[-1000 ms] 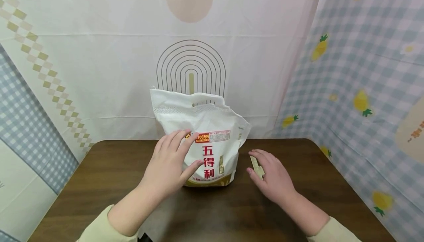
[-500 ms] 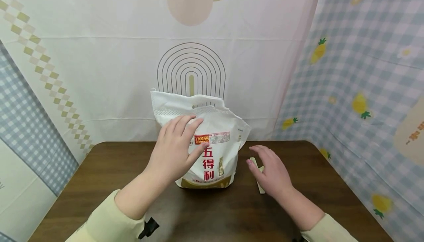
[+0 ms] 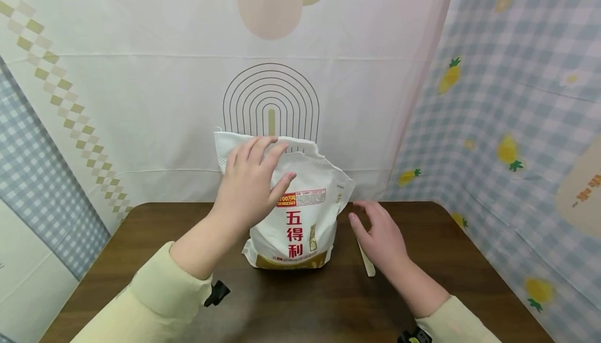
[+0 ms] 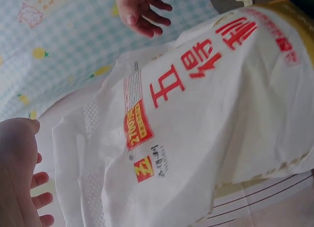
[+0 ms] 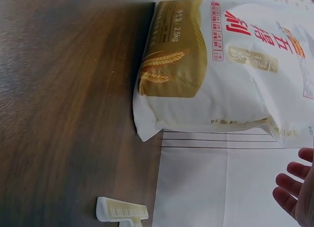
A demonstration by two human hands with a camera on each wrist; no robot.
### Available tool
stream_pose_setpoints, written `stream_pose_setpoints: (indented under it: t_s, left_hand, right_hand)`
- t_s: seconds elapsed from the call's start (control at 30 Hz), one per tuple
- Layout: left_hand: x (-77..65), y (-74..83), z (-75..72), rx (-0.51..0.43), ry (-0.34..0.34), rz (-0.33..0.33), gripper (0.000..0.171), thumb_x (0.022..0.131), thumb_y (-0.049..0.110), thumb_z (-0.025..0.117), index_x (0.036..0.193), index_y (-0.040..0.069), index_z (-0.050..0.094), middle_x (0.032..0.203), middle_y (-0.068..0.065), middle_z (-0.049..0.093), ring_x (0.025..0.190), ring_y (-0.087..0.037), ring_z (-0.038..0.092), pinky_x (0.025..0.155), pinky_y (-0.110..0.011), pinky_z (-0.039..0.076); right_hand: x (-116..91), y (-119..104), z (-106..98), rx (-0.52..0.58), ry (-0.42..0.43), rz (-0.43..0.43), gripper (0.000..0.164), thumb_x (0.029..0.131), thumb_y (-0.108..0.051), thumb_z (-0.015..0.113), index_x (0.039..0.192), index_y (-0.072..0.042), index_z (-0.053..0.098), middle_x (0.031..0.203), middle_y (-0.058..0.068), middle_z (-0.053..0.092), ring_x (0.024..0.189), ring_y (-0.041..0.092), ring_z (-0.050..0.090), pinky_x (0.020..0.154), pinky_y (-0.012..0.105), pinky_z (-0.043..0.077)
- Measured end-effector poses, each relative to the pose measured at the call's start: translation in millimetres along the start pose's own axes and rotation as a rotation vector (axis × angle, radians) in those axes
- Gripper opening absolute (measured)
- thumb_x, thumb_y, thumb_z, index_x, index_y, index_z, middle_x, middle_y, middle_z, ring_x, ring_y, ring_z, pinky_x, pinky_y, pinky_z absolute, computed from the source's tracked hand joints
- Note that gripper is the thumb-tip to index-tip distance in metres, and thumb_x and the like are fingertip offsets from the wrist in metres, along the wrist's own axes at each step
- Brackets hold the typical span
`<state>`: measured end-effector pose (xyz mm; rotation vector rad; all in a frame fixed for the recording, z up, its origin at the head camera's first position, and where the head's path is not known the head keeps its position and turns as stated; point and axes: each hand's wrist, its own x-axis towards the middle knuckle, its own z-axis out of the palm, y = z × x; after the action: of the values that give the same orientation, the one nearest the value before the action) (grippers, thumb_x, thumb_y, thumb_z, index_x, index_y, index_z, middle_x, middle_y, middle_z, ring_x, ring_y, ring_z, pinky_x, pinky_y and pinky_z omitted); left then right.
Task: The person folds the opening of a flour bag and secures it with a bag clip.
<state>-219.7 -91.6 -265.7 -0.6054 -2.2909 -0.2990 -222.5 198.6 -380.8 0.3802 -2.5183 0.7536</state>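
Observation:
A white flour bag (image 3: pixel 305 223) stands upright, with red lettering, a gold base printed with wheat, and a creased top edge. My left hand (image 3: pixel 249 186) is up by the bag's upper left part, fingers spread. In the left wrist view this hand (image 4: pixel 17 173) shows just off the bag's top edge, holding nothing. My right hand (image 3: pixel 382 236) hovers right of the bag with relaxed fingers. Below it a narrow cream plastic piece (image 3: pixel 367 262) lies on the table, partly hidden by the hand; the right wrist view shows this ridged piece (image 5: pixel 122 211) apart from the fingers.
The dark wooden table (image 3: pixel 300 306) ends at a white patterned cloth (image 3: pixel 155 98) close behind the bag. A blue checked cloth (image 3: pixel 488 124) hangs along the right side, another (image 3: pixel 37 166) on the left. Black straps (image 3: pixel 217 293) sit at both wrists.
My left hand has risen along the bag's front to near its top edge. My right hand has let go of the cream piece, which now lies on the table, and has lifted slightly.

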Motion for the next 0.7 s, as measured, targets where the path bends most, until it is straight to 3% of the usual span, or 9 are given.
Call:
stream_pose_setpoints:
  t_s: [0.17, 0.37, 0.7]
  left_hand:
    - [15.0, -5.3, -1.3, 0.007, 0.009, 0.009, 0.052, 0.098, 0.043, 0.056, 0.141, 0.015, 0.050, 0.145, -0.009, 0.043, 0.135, -0.032, 0.035, 0.111, -0.051, 0.029]
    - [31.8, -7.8, 3.1, 0.021, -0.030, 0.024, 0.051, 0.100, 0.044, 0.051, 0.142, 0.015, 0.050, 0.145, -0.009, 0.044, 0.135, -0.032, 0.035, 0.114, -0.050, 0.025]
    - [42.7, -14.0, 14.0, 0.075, -0.079, 0.052, 0.048, 0.101, 0.042, 0.052, 0.141, 0.017, 0.052, 0.144, -0.009, 0.048, 0.134, -0.032, 0.038, 0.113, -0.050, 0.027]
  right_hand:
    - [7, -4, 2, 0.064, 0.003, 0.055, 0.041, 0.102, -0.042, 0.052, 0.125, -0.010, 0.062, 0.122, 0.009, 0.062, 0.106, 0.025, 0.059, 0.082, 0.047, 0.050]
    - [15, -9, 5, 0.175, -0.009, 0.175, 0.041, 0.102, -0.046, 0.050, 0.124, -0.014, 0.062, 0.114, 0.002, 0.062, 0.089, 0.018, 0.059, 0.073, 0.037, 0.049]
    - [26, -11, 10, 0.255, -0.007, 0.241, 0.039, 0.101, -0.042, 0.053, 0.122, -0.012, 0.062, 0.113, 0.006, 0.063, 0.087, 0.021, 0.059, 0.074, 0.038, 0.049]
